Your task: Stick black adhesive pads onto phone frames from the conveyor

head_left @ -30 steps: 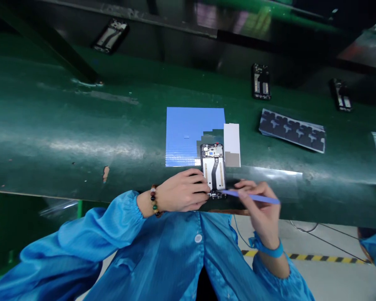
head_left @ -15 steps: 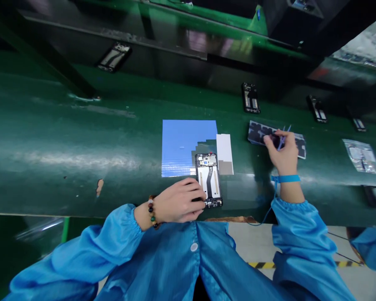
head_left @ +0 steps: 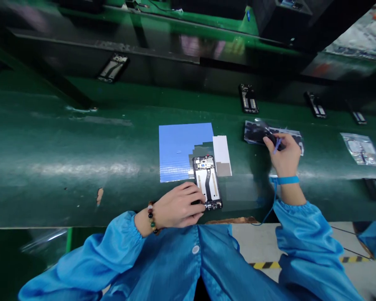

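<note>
An opened phone (head_left: pixel 207 182), its circuit board, pale inner plate and black flex cable showing, lies near the table's front edge. My left hand (head_left: pixel 181 204) grips its lower left edge with curled fingers. Over to the right, my right hand (head_left: pixel 285 154) has purple tweezers (head_left: pixel 278 144) in it. Thumb and fingers are also pinched at a dark film piece (head_left: pixel 271 136), whose clear end sticks up. Beneath lies a stack of black-patterned sticker sheets (head_left: pixel 252 132), partly covered by that hand. Touching the phone's upper end are a blue sheet (head_left: pixel 181 146) and a white strip (head_left: pixel 221 148).
Further opened phones (head_left: pixel 248 99) (head_left: pixel 315 105) (head_left: pixel 113 67) lie along the back of the green table (head_left: pixel 65 167). A clear plastic bag (head_left: pixel 362 149) is at the right. A dark post (head_left: pixel 50 71) stands at the back left. A blue wrist cord (head_left: pixel 275 200) hangs from my right wrist.
The dark film's clear end now rises above the sheet stack at my right fingers. The tweezers' tips no longer point up as before. My left hand stays at the phone; the view has shifted slightly.
</note>
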`<action>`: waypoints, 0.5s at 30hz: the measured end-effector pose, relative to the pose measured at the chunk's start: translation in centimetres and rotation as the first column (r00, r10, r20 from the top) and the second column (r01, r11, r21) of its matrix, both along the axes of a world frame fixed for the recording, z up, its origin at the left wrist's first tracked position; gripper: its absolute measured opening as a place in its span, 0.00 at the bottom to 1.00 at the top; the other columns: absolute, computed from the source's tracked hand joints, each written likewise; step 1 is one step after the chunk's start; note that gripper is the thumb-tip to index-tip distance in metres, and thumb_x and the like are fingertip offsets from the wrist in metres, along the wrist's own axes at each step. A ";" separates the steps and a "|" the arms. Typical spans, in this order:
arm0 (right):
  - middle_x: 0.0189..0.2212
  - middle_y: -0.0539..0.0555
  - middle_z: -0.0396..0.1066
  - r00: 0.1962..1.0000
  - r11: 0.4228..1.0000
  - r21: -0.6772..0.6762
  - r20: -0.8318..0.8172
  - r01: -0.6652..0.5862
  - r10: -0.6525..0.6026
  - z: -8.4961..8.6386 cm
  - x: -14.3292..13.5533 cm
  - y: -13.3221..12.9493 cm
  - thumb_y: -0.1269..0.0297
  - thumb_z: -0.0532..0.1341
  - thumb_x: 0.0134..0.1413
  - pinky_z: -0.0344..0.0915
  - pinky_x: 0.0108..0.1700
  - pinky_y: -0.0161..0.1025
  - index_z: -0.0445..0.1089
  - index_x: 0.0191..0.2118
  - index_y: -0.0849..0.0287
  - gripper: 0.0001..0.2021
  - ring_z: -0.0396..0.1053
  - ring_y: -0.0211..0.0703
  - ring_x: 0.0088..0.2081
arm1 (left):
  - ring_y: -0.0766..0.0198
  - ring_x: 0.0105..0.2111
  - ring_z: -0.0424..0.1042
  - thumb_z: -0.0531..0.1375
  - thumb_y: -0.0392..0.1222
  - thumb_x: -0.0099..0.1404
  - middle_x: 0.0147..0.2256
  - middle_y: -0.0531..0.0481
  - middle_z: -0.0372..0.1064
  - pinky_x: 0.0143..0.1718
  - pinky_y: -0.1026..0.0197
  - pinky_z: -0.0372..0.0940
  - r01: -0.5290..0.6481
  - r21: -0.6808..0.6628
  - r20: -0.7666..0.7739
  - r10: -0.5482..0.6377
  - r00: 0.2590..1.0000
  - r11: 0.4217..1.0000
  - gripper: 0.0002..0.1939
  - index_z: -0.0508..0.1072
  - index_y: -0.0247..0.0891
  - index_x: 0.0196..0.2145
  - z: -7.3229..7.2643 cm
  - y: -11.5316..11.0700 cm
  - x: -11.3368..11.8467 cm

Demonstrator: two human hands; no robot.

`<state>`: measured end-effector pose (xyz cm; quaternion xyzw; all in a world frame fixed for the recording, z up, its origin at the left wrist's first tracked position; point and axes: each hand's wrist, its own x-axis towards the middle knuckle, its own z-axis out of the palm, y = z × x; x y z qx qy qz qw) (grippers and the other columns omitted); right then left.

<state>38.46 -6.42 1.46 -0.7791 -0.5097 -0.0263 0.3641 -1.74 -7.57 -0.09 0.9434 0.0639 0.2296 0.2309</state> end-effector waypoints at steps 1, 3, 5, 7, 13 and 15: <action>0.36 0.55 0.78 0.999 0.999 0.033 -0.033 0.035 -0.034 1.4 -0.8 -1.4 0.49 0.69 0.57 0.71 0.47 0.51 0.76 0.45 0.56 0.17 0.75 0.51 0.38 | 0.57 0.48 0.74 0.64 0.38 0.69 0.46 0.47 0.78 0.55 0.51 0.68 0.006 -0.004 0.015 -0.006 1.000 1.000 0.04 0.78 0.39 0.41 0.2 0.0 -0.1; 0.38 0.55 0.80 0.996 0.998 0.045 -0.076 0.045 -0.042 4.4 -3.3 -5.3 0.49 0.71 0.56 0.72 0.46 0.51 0.77 0.49 0.54 0.19 0.78 0.53 0.39 | 0.55 0.50 0.75 0.63 0.39 0.68 0.49 0.45 0.78 0.57 0.50 0.69 0.001 -0.020 0.074 0.000 0.997 1.000 0.09 0.78 0.38 0.46 0.7 0.1 -0.4; 0.48 0.55 0.81 0.998 0.999 -0.033 -0.055 -0.019 0.018 6.7 -6.5 -9.8 0.47 0.70 0.58 0.72 0.53 0.54 0.77 0.54 0.49 0.21 0.79 0.56 0.49 | 0.55 0.50 0.75 0.63 0.38 0.68 0.50 0.44 0.79 0.57 0.49 0.69 -0.026 -0.033 0.144 0.031 0.989 0.999 0.12 0.78 0.37 0.48 1.4 0.4 -0.5; 0.55 0.54 0.79 0.996 0.983 -0.161 -0.022 -0.086 0.084 7.2 -9.7 -13.6 0.48 0.68 0.62 0.67 0.62 0.58 0.76 0.55 0.47 0.19 0.76 0.58 0.57 | 0.56 0.49 0.76 0.63 0.37 0.67 0.49 0.45 0.79 0.56 0.50 0.70 -0.058 -0.030 0.194 0.062 0.979 0.998 0.12 0.78 0.38 0.49 2.2 0.7 -0.3; 0.61 0.59 0.76 0.979 0.924 -0.327 -0.031 -0.200 0.201 0.2 -14.6 -16.5 0.48 0.63 0.68 0.67 0.60 0.60 0.70 0.57 0.51 0.19 0.75 0.60 0.59 | 0.55 0.58 0.73 0.60 0.41 0.74 0.58 0.44 0.75 0.64 0.48 0.64 -0.006 0.055 -0.023 0.008 1.000 0.998 0.15 0.75 0.37 0.55 2.6 0.5 2.6; 0.61 0.59 0.76 0.990 0.955 -0.260 -0.021 -0.143 0.143 -1.3 -14.6 -15.9 0.48 0.64 0.67 0.65 0.63 0.62 0.70 0.57 0.52 0.19 0.74 0.60 0.61 | 0.52 0.62 0.70 0.60 0.49 0.76 0.63 0.42 0.71 0.67 0.46 0.62 0.042 0.125 -0.141 -0.025 0.990 0.991 0.20 0.74 0.36 0.58 2.1 0.1 3.8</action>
